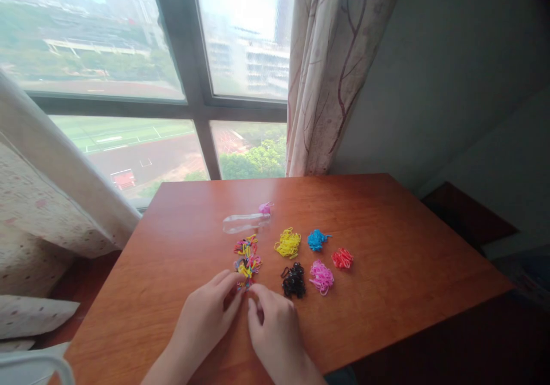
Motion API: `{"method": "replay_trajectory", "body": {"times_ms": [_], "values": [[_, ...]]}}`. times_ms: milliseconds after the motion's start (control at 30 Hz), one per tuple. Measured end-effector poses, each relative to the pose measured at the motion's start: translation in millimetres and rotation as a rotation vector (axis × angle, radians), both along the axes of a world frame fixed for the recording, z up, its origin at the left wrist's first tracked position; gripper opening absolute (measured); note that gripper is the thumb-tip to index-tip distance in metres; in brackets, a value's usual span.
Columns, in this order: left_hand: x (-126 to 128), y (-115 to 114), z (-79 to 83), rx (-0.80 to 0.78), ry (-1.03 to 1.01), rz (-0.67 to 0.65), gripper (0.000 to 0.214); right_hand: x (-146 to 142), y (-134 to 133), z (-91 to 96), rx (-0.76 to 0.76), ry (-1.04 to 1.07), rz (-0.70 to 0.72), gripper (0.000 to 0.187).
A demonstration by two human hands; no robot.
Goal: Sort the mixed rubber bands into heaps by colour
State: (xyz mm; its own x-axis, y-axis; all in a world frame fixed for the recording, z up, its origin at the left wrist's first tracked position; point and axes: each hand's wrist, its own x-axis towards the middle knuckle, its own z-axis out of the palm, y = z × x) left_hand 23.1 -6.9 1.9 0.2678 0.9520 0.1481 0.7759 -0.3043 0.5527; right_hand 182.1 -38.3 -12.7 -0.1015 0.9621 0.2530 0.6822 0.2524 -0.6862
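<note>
Two hands at multicoloured loops; container beyond

Wood-grained, reddish-brown surface: one mixed pile of small loops, five others each of one hue.
Mixed pile, nearest the surface's left edge: yellow, red-orange, pink, blue and dark pieces intermingled. Single hues, toward the far edge: yellow pile, plain bright yellow; blue pile, sky blue. Toward the near edge: black pile, glossy black; pink pile, orchid pink. Closest to the right edge: red pile, coral red. Beyond the mixed pile, toward the far edge: bottle, clear and colourless; cap, pink-violet. Past the far edge: curtain, cream with brownish-purple branch pattern; window frame, grey.
</note>
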Motion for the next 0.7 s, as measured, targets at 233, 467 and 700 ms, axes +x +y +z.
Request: {"method": "replay_trajectory", "body": {"times_ms": [233,467,700], "values": [[-1,-2,0.4,-0.058,-0.050,-0.006,0.013,0,1,-1.0,-0.014,-0.020,0.006,0.024],[-1,-1,7.1,-0.105,-0.204,0.002,0.017,0,1,2.1,-0.008,-0.007,-0.005,0.018],[-1,0,11.9,-0.117,-0.288,0.022,0.018,1,1,2.6,-0.037,0.126,-0.028,0.014]]}}
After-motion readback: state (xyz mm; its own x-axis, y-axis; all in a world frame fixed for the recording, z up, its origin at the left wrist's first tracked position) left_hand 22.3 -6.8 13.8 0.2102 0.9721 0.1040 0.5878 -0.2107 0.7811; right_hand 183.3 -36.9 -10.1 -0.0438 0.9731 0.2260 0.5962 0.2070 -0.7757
